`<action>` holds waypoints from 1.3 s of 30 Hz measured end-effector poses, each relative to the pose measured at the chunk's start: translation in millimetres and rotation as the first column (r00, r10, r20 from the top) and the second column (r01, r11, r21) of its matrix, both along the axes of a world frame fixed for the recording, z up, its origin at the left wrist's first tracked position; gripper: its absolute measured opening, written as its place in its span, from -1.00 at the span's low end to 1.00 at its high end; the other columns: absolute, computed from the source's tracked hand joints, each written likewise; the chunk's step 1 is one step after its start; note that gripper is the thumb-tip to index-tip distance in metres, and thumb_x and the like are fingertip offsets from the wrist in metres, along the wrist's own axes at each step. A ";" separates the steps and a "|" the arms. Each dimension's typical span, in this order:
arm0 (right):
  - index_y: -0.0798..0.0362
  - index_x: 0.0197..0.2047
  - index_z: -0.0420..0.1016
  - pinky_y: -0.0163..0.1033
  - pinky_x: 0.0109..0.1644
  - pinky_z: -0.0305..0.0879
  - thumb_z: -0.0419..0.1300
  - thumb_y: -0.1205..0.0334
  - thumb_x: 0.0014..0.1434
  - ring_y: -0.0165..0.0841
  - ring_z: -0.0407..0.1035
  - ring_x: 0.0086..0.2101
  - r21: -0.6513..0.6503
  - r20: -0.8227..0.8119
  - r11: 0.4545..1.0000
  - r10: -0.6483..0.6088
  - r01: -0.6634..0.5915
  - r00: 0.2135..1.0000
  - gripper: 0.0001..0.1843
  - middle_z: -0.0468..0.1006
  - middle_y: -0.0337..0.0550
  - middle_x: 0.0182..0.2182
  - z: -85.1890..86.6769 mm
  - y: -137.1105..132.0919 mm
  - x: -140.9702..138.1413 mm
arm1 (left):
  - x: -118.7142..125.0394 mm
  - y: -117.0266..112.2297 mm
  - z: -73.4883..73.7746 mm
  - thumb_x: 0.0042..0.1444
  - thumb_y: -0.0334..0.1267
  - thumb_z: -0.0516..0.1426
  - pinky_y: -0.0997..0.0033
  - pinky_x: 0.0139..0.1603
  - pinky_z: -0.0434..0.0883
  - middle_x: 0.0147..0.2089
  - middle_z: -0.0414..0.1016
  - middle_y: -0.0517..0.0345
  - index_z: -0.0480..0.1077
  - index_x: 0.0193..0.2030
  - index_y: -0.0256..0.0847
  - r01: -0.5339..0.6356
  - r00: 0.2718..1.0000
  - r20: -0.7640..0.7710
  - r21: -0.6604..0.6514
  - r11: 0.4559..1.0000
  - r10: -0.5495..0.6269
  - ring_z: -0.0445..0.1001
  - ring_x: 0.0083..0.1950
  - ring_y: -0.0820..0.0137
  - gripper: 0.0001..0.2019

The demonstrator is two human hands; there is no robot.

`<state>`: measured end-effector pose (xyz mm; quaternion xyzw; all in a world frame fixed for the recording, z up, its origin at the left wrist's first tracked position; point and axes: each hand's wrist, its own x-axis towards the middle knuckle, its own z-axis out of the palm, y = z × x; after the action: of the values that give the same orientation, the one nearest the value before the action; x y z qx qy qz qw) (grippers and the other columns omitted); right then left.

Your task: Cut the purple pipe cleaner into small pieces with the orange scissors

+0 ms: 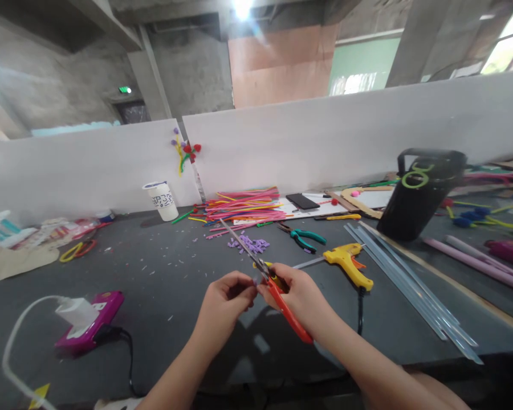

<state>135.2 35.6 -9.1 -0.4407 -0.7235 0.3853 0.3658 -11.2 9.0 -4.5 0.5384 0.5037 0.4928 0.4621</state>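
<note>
Red-handled pliers (288, 312) are gripped in my right hand (301, 290), their metal head pointing away from me and to the left. A long, thin grey strip (240, 240) runs outward in line with the head; whether it belongs to the tool I cannot tell. My left hand (224, 302) is closed, thumb and fingertips pinching a small pale purple piece (255, 280) close beside the pliers. Both hands meet above the dark table, fingertips nearly touching. Just beyond them lies a pile of short purple pieces (250, 245).
Beyond the pile are colourful pipe cleaners (243, 205). To the right lie teal pliers (303, 238), a yellow glue gun (348, 265), clear glue sticks (410, 290) and a black bottle (423, 193). A white cup (162, 202) and magenta power strip (92, 322) are left.
</note>
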 end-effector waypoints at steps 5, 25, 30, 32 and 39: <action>0.02 -0.32 0.34 -0.38 -0.47 0.06 0.13 0.23 -0.08 -0.43 0.20 -0.52 0.100 0.168 0.995 -0.029 0.012 0.985 -0.82 0.38 -0.32 -0.53 7.3 -2.4 5.2 | -10.9 2.4 5.2 -0.12 -0.32 0.18 0.54 -0.47 0.26 -0.60 0.36 0.27 0.39 -0.49 -0.27 -0.190 0.979 0.085 0.064 0.980 0.185 0.29 -0.53 0.52 -0.94; 0.06 -0.32 0.29 -0.30 -0.41 0.07 0.01 0.01 0.07 -0.30 0.33 -0.45 0.404 0.543 0.909 -0.151 -0.099 0.826 -0.72 0.47 -0.13 -0.45 -1.7 -17.8 10.6 | -14.2 -8.7 10.1 -0.04 -0.37 0.16 0.59 -0.40 0.30 -0.51 0.42 0.27 0.42 -0.43 -0.23 -0.272 0.880 0.443 0.173 0.947 0.171 0.35 -0.47 0.56 -0.99; 0.05 -0.33 0.28 -0.26 -0.40 0.08 0.01 -0.03 0.07 -0.26 0.34 -0.45 0.452 0.547 0.887 -0.196 -0.091 0.814 -0.70 0.46 -0.12 -0.46 -3.8 -19.8 10.2 | -12.6 -11.8 9.9 -0.08 -0.36 0.19 0.60 -0.40 0.30 -0.49 0.43 0.28 0.45 -0.39 -0.19 -0.289 0.855 0.487 0.159 0.944 0.179 0.35 -0.47 0.57 -0.94; 0.05 -0.34 0.28 -0.26 -0.41 0.08 0.01 -0.06 0.07 -0.26 0.33 -0.46 0.476 0.546 0.876 -0.218 -0.085 0.809 -0.67 0.46 -0.12 -0.47 -4.4 -19.7 10.7 | -12.5 -12.3 11.0 -0.07 -0.35 0.19 0.61 -0.41 0.30 -0.49 0.42 0.27 0.45 -0.40 -0.20 -0.288 0.860 0.480 0.173 0.942 0.175 0.34 -0.47 0.57 -0.95; 0.07 -0.36 0.28 -0.26 -0.41 0.09 -0.02 -0.08 0.09 -0.26 0.33 -0.47 0.512 0.541 0.853 -0.233 -0.097 0.808 -0.64 0.45 -0.11 -0.49 -5.3 -19.5 11.4 | -11.4 -13.1 13.1 -0.09 -0.34 0.20 0.62 -0.44 0.29 -0.50 0.42 0.25 0.46 -0.41 -0.22 -0.299 0.847 0.498 0.159 0.941 0.185 0.33 -0.49 0.57 -0.95</action>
<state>146.5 16.2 -14.4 -0.4495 -0.8593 0.0080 0.2438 -22.7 -4.1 8.6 0.3822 0.3782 0.7194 0.4397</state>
